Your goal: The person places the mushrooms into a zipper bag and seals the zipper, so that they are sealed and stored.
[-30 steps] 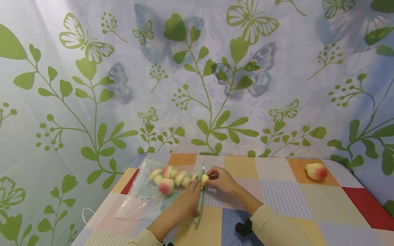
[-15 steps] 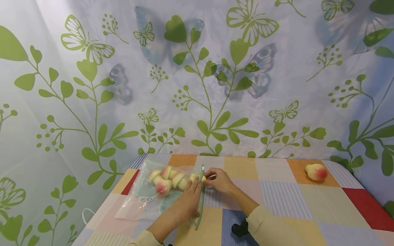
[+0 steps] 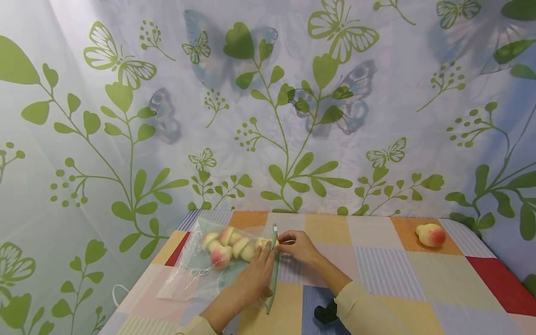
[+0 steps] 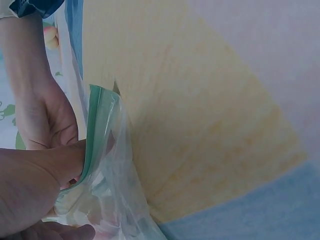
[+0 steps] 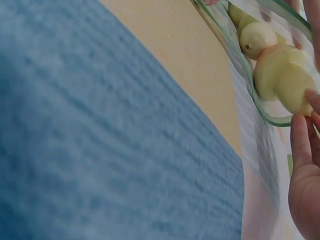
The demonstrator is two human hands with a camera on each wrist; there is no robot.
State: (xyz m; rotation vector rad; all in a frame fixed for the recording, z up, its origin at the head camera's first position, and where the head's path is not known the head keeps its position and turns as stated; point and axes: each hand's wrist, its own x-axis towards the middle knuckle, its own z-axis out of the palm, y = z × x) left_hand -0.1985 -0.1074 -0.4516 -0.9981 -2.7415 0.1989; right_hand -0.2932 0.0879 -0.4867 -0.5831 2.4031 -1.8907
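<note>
Nearest us, our left hand [image 3: 255,274] lies flat, fingers straight, pressing the clear zip bag [image 3: 217,265] beside its green seal strip [image 3: 274,267]. Just beyond, our right hand [image 3: 298,246] pinches that strip near its far end. The peaches [image 3: 228,244] sit inside, near the table's left edge [image 3: 138,284]; open cloth stretches right toward one loose peach [image 3: 430,234]. A second ago a peach showed at our right fingertips; now it is inside.

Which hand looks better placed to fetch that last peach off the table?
The right hand, probably: the loose peach lies on its side, while the left hand rests on the bag.
</note>
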